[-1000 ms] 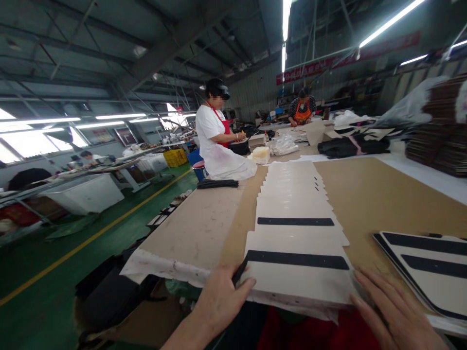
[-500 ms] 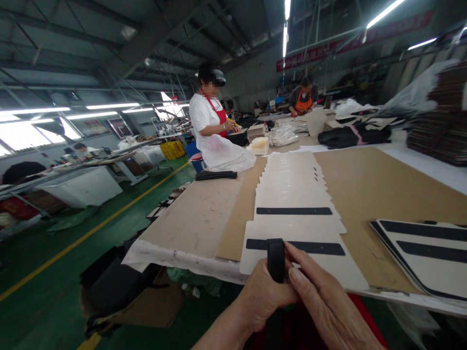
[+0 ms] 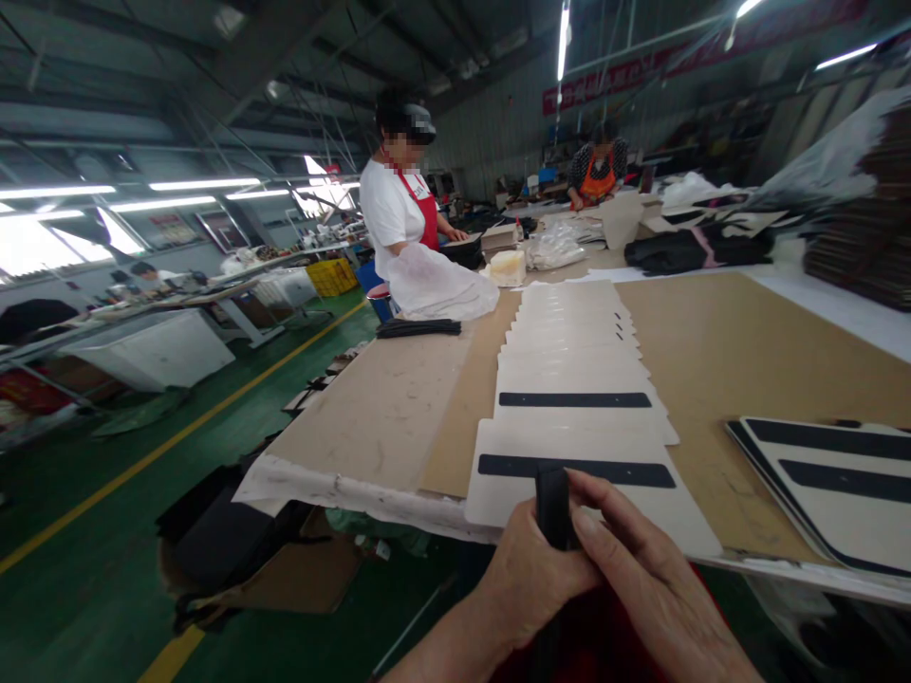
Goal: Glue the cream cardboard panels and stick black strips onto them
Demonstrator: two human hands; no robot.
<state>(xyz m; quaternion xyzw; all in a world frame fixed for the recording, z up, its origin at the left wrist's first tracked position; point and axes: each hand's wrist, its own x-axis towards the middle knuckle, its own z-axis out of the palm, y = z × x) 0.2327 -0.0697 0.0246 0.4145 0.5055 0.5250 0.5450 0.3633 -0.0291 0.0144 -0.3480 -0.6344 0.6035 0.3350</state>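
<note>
A bundle of black strips (image 3: 552, 508) stands upright in front of me at the table's near edge. My left hand (image 3: 528, 575) is wrapped around it from the left. From the right, my right hand (image 3: 644, 562) has its fingers bent against the bundle's edge, the fingertips partly hidden behind it. Just beyond my hands lies a cream panel (image 3: 569, 438) with a black strip (image 3: 604, 471) across it. Behind it runs an overlapping row of similar panels (image 3: 562, 372), the closest also bearing a black strip (image 3: 573, 399).
To the right, cream panels with black bands (image 3: 846, 517) lie stacked on the brown board (image 3: 718, 398). A flat black pile (image 3: 418, 328) and a plastic sheet (image 3: 445, 285) sit at the left edge. A person in a red apron (image 3: 399, 209) stands beyond; another person (image 3: 596, 171) works farther back.
My hands and the bundle have shifted slightly right in view, and the scene has moved up a little. My grip looks the same. The red-aproned person's hands have lowered.
</note>
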